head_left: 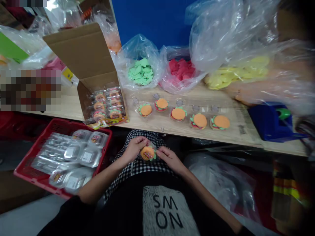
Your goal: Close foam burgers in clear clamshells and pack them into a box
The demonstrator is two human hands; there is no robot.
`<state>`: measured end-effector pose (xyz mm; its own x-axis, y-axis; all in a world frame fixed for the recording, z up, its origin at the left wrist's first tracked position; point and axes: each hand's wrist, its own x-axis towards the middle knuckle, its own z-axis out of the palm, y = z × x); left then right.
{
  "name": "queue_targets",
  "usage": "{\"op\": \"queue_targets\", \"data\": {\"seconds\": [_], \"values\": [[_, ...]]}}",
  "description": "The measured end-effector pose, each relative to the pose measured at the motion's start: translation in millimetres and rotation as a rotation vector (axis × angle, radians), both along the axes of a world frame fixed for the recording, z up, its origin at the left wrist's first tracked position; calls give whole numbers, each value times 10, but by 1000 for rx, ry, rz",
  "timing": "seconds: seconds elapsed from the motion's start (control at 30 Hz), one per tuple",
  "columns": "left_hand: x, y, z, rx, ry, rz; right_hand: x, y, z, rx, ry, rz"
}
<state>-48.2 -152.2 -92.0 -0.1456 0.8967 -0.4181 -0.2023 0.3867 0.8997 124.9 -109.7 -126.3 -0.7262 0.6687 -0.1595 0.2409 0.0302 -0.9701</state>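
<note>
Over my lap, both hands grip a clear plastic clamshell pack with a toy burger inside. My left hand pinches its upper left side, and my right hand has fingers closed at its right edge. On the table ahead, several open clear clamshells stand in a row with orange-bunned toy burgers, such as the burger in the middle. To their left, an open cardboard display box holds several packed burgers in rows.
A red crate of clear clamshells stands at my left. Behind the burgers lie plastic bags of green pieces, red pieces and yellow pieces. A blue tape dispenser sits at the table's right end.
</note>
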Motion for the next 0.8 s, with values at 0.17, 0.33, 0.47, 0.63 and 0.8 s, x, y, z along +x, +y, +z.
{"op": "queue_targets", "data": {"seconds": [0.17,0.33,0.47,0.63,0.8], "values": [[69,48,93,57,307,-348,21,64,156,201,-71,121],[108,-73,120,148,382,-271,129,60,235,165,-50,219],[60,-169,141,217,429,-245,201,13,220,222,-37,213],[69,-180,152,201,427,-212,195,8,255,319,-91,225],[106,-188,172,192,440,-224,207,16,274,354,-74,284]]}}
